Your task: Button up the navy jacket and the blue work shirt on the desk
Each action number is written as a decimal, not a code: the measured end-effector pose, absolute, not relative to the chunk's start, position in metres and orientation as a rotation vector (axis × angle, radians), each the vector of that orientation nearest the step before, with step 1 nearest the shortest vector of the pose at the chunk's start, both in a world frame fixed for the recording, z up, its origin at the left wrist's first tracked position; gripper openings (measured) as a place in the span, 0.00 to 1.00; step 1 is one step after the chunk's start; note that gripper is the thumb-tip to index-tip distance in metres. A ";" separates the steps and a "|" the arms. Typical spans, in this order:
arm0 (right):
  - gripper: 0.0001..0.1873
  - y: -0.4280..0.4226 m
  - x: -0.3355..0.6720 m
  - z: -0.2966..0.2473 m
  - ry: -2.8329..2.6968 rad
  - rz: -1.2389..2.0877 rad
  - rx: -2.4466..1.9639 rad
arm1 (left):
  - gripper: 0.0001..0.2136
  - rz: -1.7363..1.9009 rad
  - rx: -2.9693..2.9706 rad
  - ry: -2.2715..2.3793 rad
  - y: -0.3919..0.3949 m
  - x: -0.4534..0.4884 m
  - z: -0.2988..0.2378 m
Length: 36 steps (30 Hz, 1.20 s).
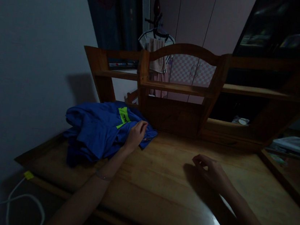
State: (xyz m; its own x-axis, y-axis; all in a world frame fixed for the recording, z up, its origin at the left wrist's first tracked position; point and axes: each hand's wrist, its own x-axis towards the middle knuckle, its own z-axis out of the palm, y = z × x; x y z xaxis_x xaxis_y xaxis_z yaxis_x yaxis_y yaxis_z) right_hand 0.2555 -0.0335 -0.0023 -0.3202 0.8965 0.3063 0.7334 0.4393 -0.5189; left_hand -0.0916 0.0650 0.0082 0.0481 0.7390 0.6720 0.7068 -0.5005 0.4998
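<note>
A crumpled blue garment (96,124) with a bright yellow-green patch lies in a heap on the left part of the wooden desk (158,179). Over its right end is my left hand (135,135), fingers curled together. Whether a fold of the cloth is pinched in them is hidden. My right hand (210,168) hovers over the desktop further right, apart from the garment, casting a shadow on the wood. Its thumb and fingers are bent together in a loose pinch, and nothing shows between them.
A wooden shelf unit (180,89) rises along the desk's back edge. A small whitish object (240,120) sits in its right compartment. A white cable (29,196) hangs at the lower left by the wall. Clothes (158,55) hang on a stand behind.
</note>
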 end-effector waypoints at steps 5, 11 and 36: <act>0.12 -0.024 0.270 -0.006 -2.044 0.367 -1.394 | 0.09 1.320 2.354 1.469 0.042 -0.053 0.008; 0.18 -0.014 0.299 -0.011 -1.829 0.202 -1.514 | 0.12 0.788 2.870 1.103 0.023 -0.024 -0.007; 0.36 -0.014 0.310 -0.029 -1.703 0.069 -1.598 | 0.20 1.103 2.483 1.665 0.030 -0.049 -0.008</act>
